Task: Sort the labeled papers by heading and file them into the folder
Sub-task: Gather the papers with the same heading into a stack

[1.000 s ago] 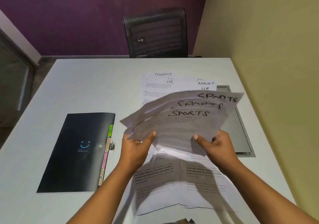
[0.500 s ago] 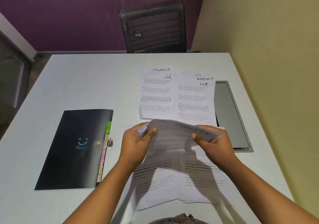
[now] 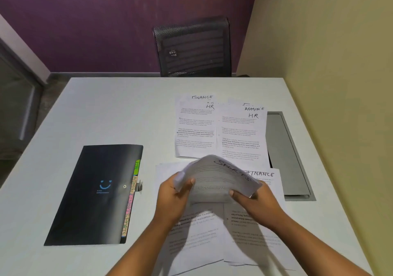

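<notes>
A small stack of papers headed SPORTS is held just above the table, bowed upward between both hands. My left hand grips its left edge and my right hand grips its right edge. Under my hands lie more printed sheets, one headed FINANCE. Farther back lie two overlapping piles with the headings FINANCE, HR and ADMIN, HR. A black folder with a blue smile logo lies closed at the left, its coloured tabs HR, ADMIN, FINANCE, SPORTS along its right edge.
A grey recessed cable flap sits in the white table at the right, close to a yellow wall. A black mesh chair stands behind the far edge.
The fanned SPORTS sheets have been lowered from a raised, spread position and squared together into one bowed stack near the table. The camera has tilted up a little.
</notes>
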Tool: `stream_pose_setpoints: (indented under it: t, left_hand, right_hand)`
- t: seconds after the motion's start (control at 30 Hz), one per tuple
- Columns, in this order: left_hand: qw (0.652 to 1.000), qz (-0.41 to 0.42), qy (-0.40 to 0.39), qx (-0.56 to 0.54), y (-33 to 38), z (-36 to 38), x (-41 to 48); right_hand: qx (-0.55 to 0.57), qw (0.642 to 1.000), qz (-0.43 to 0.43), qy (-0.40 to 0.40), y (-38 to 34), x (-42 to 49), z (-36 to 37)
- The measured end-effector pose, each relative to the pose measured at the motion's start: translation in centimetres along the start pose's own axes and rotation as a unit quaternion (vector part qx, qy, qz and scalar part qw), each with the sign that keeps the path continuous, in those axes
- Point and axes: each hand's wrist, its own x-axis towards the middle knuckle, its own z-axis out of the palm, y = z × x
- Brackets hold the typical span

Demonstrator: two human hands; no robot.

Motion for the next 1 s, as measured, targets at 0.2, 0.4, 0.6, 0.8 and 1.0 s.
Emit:
stream_pose_setpoints:
  t: [0.2, 0.4, 0.6, 0.8, 1.0]
  left_hand:
    - [0.999, 0.004, 0.033, 0.014, -0.1, -0.2, -0.1]
    - [0.997, -0.047, 0.007, 0.056, -2.9, 0.2, 0.1]
    - [0.994, -0.078, 0.027, 0.070, -3.3, -0.9, 0.4]
    - [0.991, -0.109, 0.052, -0.059, -1.5, -3.5, -0.4]
    - [0.989, -0.092, 0.035, -0.106, 0.2, -6.5, -0.9]
  right_hand:
    - [0.052, 0.999, -0.007, 0.011, 0.9, -0.4, 0.0]
    - [-0.054, 0.996, 0.051, -0.044, 3.4, 0.6, 1.2]
    - [-0.065, 0.996, 0.047, -0.040, 3.4, 1.2, 1.4]
    - [0.027, 1.000, 0.010, 0.011, 1.5, -0.1, 1.2]
    - [0.046, 0.999, -0.006, 0.009, -0.7, -0.9, 3.9]
